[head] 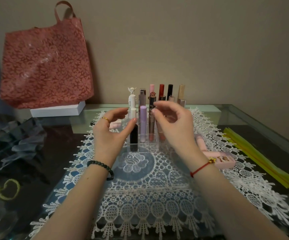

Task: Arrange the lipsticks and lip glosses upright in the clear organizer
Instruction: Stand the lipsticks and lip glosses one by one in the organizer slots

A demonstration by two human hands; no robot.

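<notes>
1. the left hand [108,130] hovers at the left front corner of the clear organizer [141,150], fingers loosely spread and holding nothing; its thumb tip sits just over the cap of a black lipstick [133,139], though contact cannot be told
2. the right hand [173,125] hangs in front of the organizer's right half, fingers gently curled and empty; its fingertips are near the top of a brown gloss [151,130]
3. the organizer stands on a lace mat [140,196], between the two hands; upright in it are the black lipstick, a lilac tube [143,125], the brown gloss, and behind them a white tube [132,99], a pink one [151,88], a red one [161,89], a black one [170,88] and a beige one [181,90]
4. outside it, a pink tube [200,142] lies flat on the mat just right of the right wrist, beside a pink box [222,159]
</notes>
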